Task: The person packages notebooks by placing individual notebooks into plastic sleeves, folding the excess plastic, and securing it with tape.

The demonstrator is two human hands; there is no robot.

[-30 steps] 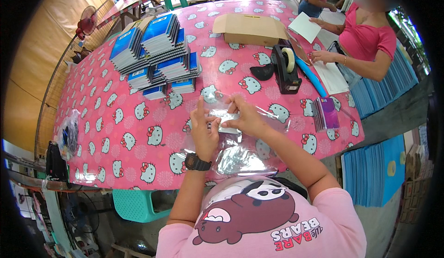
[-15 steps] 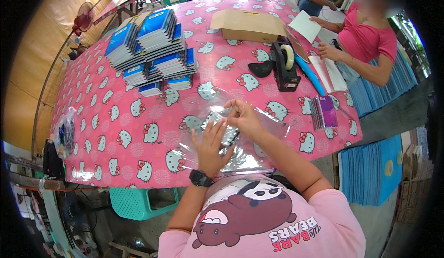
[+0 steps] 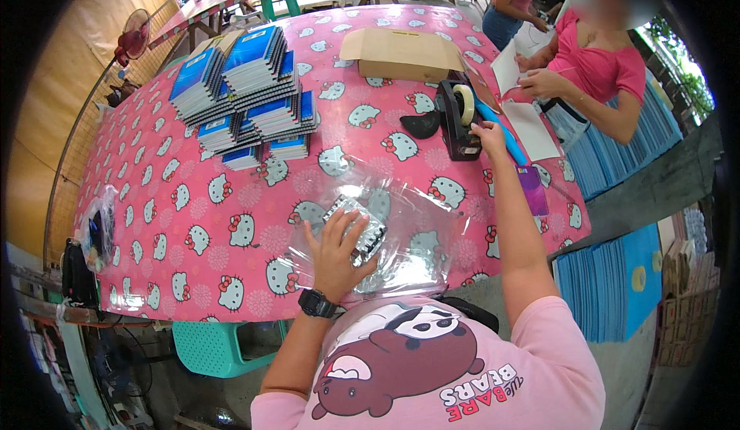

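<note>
My left hand [image 3: 339, 249] lies with fingers spread on a small spiral-bound notebook [image 3: 373, 234], pressing it and the clear plastic sheet [image 3: 416, 233] around it to the table near my body. The notebook's black coil shows at its right side; my fingers cover part of its surface. My right arm is stretched forward to the black tape dispenser [image 3: 461, 146]. There my right hand [image 3: 491, 139] pinches at the front end, beside the roll of pale tape [image 3: 464, 105]; the tape's loose end is too small to make out.
Blue-covered spiral notebooks [image 3: 254, 52] stand in stacks at the far left. A brown cardboard box [image 3: 408, 68], a black piece [image 3: 421, 126], a blue roll-like thing [image 3: 505, 133] and a purple notebook [image 3: 532, 189] lie about. Across the right edge, a person in pink [image 3: 593, 68] handles white sheets.
My right hand has left the plastic-wrapped notebook and reached forward right to the tape dispenser. My left hand stays on the notebook. The other person's white sheet has shifted.
</note>
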